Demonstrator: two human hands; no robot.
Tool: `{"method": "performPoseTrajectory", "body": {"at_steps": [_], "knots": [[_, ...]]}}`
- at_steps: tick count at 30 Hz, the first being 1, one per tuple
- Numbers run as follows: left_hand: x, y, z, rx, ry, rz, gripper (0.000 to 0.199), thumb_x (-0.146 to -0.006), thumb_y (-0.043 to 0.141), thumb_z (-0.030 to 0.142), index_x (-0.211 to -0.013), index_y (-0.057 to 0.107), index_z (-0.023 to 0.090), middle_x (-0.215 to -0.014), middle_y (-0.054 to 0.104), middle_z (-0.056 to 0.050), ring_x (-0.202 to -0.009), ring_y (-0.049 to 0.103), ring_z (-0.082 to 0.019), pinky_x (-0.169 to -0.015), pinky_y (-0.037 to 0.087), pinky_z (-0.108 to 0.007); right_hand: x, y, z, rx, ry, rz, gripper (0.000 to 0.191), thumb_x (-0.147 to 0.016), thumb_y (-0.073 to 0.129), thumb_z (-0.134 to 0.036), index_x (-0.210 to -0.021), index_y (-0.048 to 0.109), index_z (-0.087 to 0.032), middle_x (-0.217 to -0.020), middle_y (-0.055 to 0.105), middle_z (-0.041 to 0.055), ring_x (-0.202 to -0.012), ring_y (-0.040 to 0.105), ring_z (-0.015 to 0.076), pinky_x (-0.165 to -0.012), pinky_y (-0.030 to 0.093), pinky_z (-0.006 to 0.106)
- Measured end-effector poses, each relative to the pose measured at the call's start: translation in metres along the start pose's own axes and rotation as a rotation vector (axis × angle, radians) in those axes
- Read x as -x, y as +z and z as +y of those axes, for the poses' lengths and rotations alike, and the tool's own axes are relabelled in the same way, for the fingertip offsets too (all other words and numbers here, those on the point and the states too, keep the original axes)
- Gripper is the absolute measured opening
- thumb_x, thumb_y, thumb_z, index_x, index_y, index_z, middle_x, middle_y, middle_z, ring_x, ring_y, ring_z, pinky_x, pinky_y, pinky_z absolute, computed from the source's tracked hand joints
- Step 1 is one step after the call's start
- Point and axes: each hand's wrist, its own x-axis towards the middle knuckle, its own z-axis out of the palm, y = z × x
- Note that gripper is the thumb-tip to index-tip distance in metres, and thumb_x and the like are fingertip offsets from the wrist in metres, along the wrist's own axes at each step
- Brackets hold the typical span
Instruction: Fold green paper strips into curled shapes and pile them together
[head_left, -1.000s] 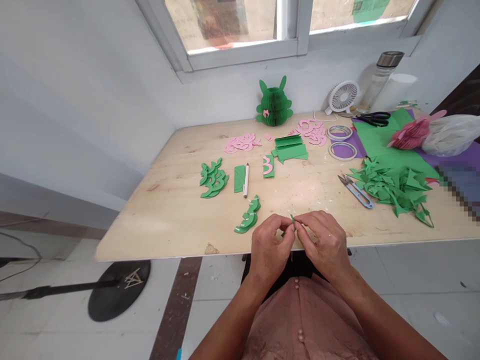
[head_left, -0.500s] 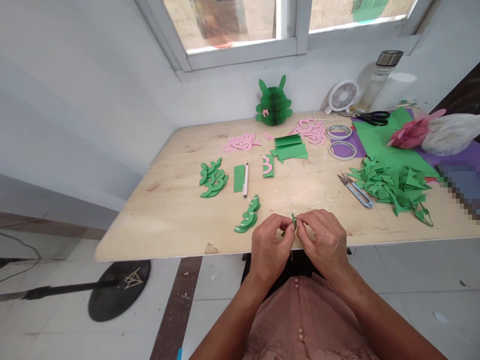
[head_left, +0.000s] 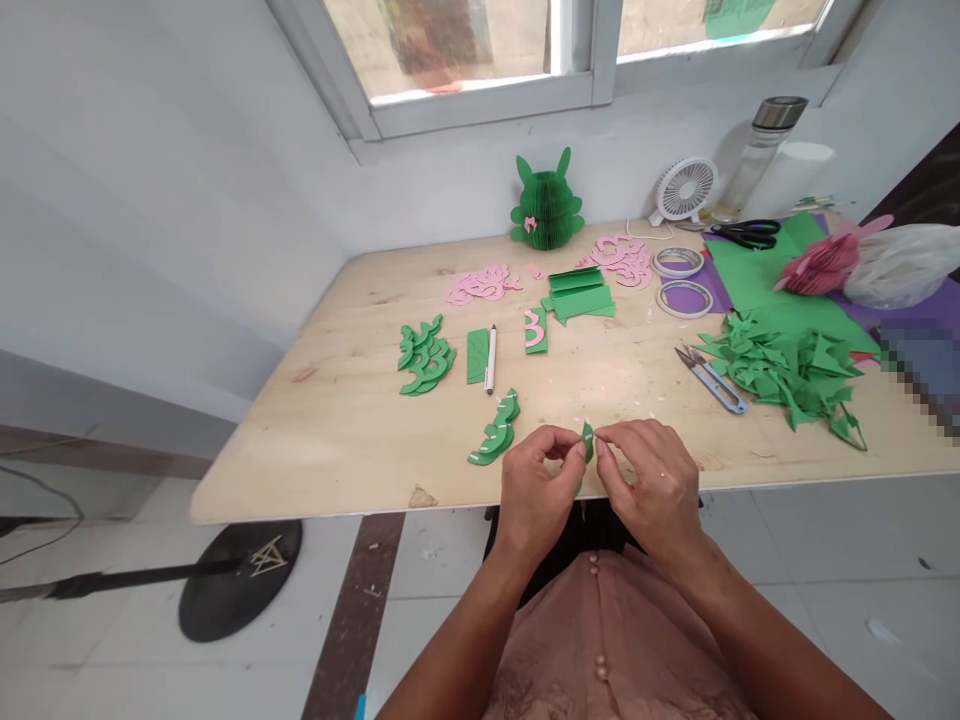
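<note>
At the table's front edge, my left hand [head_left: 541, 482] pinches a small green paper cutout [head_left: 587, 440] between thumb and finger. A pale strip shows near the cutout's upper end. Just to its right is my right hand [head_left: 651, 480], thumb and forefinger pressed together; what they hold, if anything, is too small to make out. Left of my hands lies a row of overlapping green curved paper pieces [head_left: 496, 432] with white strips on them. Behind it are a white pen [head_left: 491, 362] and a green paper rectangle [head_left: 477, 357] with drawn lines.
Green cutouts [head_left: 426, 362] lie at left, pink cutouts [head_left: 484, 285] farther back. A green honeycomb paper figure [head_left: 550, 215] stands by the wall. At right are thread snips [head_left: 721, 388], green scraps [head_left: 787, 375], tape rolls [head_left: 684, 299], black scissors [head_left: 750, 235] and a white fan [head_left: 684, 190].
My right fingertips have drawn slightly right, away from the green cutout. The cutout is turned so more of its face and the pale strip show. The left hand keeps its pinch.
</note>
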Motion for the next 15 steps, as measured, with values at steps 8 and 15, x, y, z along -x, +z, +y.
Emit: {"method": "performPoseTrajectory", "body": {"at_steps": [8, 15], "knots": [[0.0042, 0.0012, -0.0013, -0.156, 0.127, 0.023, 0.010, -0.077, 0.054, 0.018, -0.070, 0.061, 0.017, -0.069, 0.064, -0.001, -0.066, 0.060, -0.013, -0.066, 0.046, -0.026, 0.0008, -0.0018, -0.0018, 0.007, -0.025, -0.014, 0.007, -0.082, 0.055, -0.015, -0.082, 0.061, -0.018, -0.077, 0.068, 0.0051, -0.075, 0.059, 0.0186, -0.067, 0.038, 0.032], [0.0046, 0.0015, -0.0035, -0.236, 0.209, 0.023, 0.013, -0.079, 0.052, 0.018, -0.069, 0.060, 0.018, -0.069, 0.063, -0.002, -0.068, 0.058, -0.015, -0.067, 0.045, -0.028, 0.0009, 0.0007, -0.0011, 0.024, -0.036, -0.022, 0.008, -0.083, 0.055, -0.015, -0.080, 0.062, -0.018, -0.075, 0.068, 0.0041, -0.074, 0.059, 0.0173, -0.067, 0.037, 0.031]]}}
